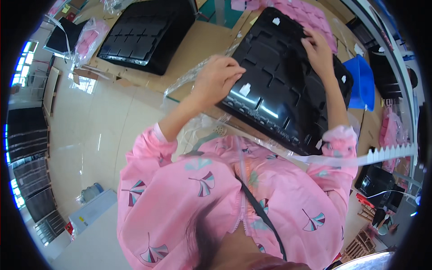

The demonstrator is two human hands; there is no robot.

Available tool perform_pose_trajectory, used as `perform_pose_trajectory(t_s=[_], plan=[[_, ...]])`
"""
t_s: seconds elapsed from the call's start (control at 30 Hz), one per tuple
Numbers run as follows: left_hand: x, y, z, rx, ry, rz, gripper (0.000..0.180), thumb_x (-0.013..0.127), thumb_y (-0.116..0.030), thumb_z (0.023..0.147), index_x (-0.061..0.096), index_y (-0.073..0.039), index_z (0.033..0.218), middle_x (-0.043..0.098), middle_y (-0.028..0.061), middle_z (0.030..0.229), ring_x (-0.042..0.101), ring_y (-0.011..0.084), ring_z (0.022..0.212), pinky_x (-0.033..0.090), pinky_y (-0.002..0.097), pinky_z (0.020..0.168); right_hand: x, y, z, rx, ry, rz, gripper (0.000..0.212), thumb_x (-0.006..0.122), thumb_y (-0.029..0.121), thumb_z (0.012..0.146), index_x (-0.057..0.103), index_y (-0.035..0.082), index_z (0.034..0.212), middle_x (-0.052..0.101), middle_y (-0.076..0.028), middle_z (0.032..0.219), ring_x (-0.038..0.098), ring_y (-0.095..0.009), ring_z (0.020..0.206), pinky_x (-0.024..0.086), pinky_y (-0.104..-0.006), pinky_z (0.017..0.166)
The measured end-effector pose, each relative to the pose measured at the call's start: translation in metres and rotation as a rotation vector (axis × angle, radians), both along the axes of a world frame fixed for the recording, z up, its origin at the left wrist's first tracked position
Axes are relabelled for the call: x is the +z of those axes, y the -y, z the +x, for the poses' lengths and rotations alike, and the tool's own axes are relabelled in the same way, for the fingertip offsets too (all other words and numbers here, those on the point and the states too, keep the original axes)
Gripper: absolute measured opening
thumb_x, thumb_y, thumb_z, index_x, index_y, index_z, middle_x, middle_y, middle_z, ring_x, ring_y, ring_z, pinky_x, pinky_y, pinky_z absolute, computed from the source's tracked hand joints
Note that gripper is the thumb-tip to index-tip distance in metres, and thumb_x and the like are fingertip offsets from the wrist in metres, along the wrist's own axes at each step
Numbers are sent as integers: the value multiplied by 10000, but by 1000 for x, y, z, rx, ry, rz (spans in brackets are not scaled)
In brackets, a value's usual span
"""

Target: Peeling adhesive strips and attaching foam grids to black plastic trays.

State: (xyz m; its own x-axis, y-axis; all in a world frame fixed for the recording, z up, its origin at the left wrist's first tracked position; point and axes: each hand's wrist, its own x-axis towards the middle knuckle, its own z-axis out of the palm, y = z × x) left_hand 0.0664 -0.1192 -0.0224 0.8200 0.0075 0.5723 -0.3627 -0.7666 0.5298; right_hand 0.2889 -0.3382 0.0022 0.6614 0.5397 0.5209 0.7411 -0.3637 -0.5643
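Observation:
In front of me lies a glossy black moulded plastic shell [279, 85], shaped like a suitcase half, with raised ribs and small white tabs near its corners. At its left edge, my left hand [218, 78] is closed, thumb and fingers pinched together. What they pinch is too small to make out. My right hand [317, 50] curls its fingers near the shell's far right edge, fingertips close together; anything between them is hidden. Crumpled clear plastic film [186, 81] runs beside my left hand and along the shell's near side.
Another black shell [141, 38] stands on the brown cardboard-covered table [198, 45] at the left. Behind my right hand is a pink shell [310, 15]. A blue bin [362, 83] stands at the right. A white toothed strip [391, 154] crosses by my right sleeve.

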Motion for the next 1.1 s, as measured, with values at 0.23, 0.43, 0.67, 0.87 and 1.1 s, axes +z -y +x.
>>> perform_pose_trajectory(t_s=[0.23, 0.43, 0.67, 0.87, 1.1], plan=[[24, 5, 18, -270, -282, 264, 97, 609, -127, 765, 671, -82, 826, 578, 33, 817, 561, 229, 806, 448, 330, 686, 1, 92, -114, -110, -158, 6, 244, 575, 28, 808, 573, 23, 1052, 575, -73, 988, 570, -129, 786, 452, -234, 700], [24, 11, 24, -289, -275, 353, 85, 605, -110, 762, 658, -57, 802, 569, 58, 797, 570, 264, 748, 451, 349, 658, -2, 131, -153, -236, -164, -24, 213, 571, 23, 816, 582, 13, 1029, 579, -77, 1004, 568, -128, 783, 452, -232, 711], [27, 16, 24, -279, -283, 459, 52, 598, -85, 765, 626, -42, 758, 559, 73, 781, 565, 278, 741, 449, 365, 664, -15, 151, -171, -257, -253, -7, 203, 560, 25, 844, 578, -4, 1044, 574, -62, 1003, 559, -108, 829, 443, -216, 742], [30, 18, 23, -273, -318, 544, 47, 588, -90, 779, 610, -51, 766, 559, 67, 803, 560, 274, 772, 445, 367, 684, -18, 151, -177, -278, -260, 26, 181, 566, 41, 847, 589, -8, 1020, 584, -66, 993, 565, -116, 847, 448, -225, 764], [20, 13, 17, -314, -156, 543, 50, 582, -85, 770, 580, -36, 760, 531, 74, 759, 549, 265, 742, 445, 356, 665, -18, 149, -180, -303, -227, -6, 153, 576, 66, 847, 605, -4, 980, 607, -68, 958, 569, -124, 873, 445, -228, 781]])
